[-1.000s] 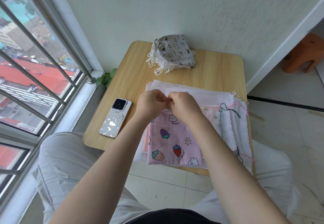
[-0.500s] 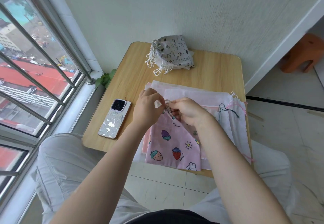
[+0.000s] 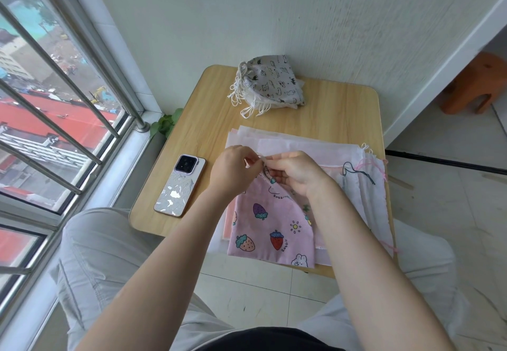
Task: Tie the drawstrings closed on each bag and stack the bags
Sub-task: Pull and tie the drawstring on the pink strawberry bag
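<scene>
A pink bag with strawberry and rabbit prints lies on top of a pile of flat pale bags on the small wooden table. My left hand and my right hand meet at the pink bag's gathered top edge. Both pinch its thin white drawstring between fingertips. At the table's far side sits a stack of grey bags printed with small animals, their white cords bunched at the left.
A phone lies face down on the table's left part. A barred window runs along the left, with a small green plant at its sill. An orange stool stands on the tiled floor at the right.
The pink bag's top has been drawn in and the bag has turned slightly. My hands have stayed at the drawstring, their fingers working on it.
</scene>
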`<state>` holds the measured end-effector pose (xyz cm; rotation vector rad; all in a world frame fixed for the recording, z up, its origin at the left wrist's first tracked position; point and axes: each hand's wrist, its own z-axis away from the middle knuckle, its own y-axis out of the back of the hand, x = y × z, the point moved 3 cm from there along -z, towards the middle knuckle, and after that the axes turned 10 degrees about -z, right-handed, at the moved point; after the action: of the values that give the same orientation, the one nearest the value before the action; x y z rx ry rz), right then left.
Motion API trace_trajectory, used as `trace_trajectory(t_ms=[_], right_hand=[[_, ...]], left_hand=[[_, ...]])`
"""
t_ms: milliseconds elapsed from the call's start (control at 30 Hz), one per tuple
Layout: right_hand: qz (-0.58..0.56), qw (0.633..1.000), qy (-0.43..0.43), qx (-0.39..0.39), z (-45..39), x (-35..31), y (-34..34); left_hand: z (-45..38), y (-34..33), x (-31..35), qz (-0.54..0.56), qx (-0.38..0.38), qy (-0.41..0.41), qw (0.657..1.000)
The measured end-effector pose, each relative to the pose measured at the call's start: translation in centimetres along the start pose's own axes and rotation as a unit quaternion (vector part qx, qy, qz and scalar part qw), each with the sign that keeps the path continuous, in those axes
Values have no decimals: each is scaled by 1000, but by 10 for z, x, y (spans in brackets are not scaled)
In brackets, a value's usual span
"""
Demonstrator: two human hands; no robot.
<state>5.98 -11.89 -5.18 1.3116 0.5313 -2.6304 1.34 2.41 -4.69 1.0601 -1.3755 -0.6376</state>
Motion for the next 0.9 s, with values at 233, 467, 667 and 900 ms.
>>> trace_trajectory(t_ms=[233,467,667,900], right_hand=[[162,955,181,168,0,-9,19],[191,952,198,132,-3,-9,4],[205,956,197,66,0,-33,1],[455,880,126,54,-6,-60,25]], left_hand=[[0,5,-5,-91,-142,12,986],[-10,14,4,-287,-225,-20,931],[-20,22,13,-146,-128,-94,977],[-58,32,15,-63,-156,78,983]])
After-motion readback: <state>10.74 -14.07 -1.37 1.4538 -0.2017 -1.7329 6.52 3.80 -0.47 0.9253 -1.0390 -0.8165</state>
